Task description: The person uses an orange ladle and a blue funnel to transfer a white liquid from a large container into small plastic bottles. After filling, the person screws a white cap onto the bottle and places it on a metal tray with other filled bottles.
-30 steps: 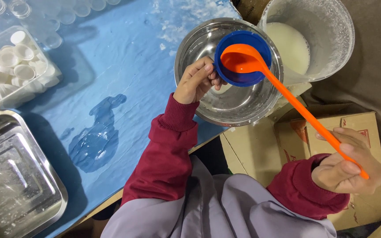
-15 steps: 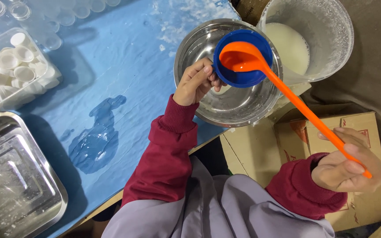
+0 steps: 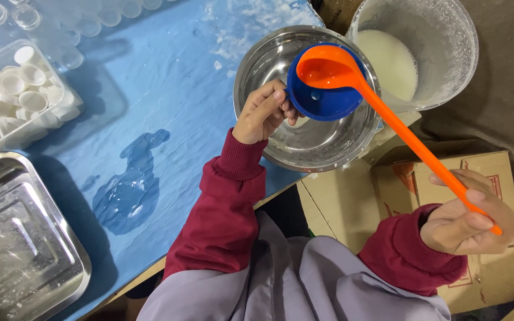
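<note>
Overhead, the left hand pinches a blue funnel above the steel bowl, while the right hand grips an orange ladle, seemingly empty, over it.

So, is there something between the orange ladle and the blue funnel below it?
Nothing visible. The orange ladle, held by the right hand, sits directly over the blue funnel, which the left hand holds above the steel bowl.
</note>
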